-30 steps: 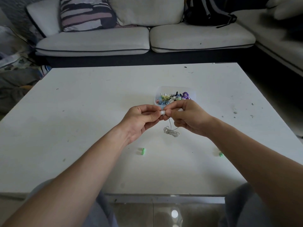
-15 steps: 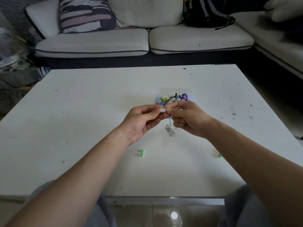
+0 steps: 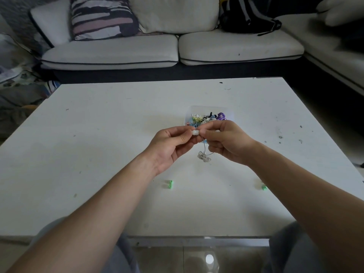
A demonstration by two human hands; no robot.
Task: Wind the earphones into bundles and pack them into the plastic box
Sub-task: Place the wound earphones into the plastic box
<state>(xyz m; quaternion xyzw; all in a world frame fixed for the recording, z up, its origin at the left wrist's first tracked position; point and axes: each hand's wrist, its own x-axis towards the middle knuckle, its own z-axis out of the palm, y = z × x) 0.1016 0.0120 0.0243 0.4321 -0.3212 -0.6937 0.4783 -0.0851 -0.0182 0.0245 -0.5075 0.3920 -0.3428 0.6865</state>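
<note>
A white earphone is pinched between the fingertips of my left hand and my right hand, held just above the table. Its thin grey cord hangs down between the hands and ends in a small coil on the table top. Right behind my hands stands the clear plastic box, holding several wound earphone bundles in yellow, white, black, blue and purple. My hands hide the box's near edge.
The white table carries a small green earphone piece near the front middle and another green piece beside my right forearm. A white sofa with a striped cushion and a black backpack stands beyond the table.
The hanging cord has grown shorter and its loose coil has drawn closer under my hands. Both hands stay pinched together at the earphone in front of the box.
</note>
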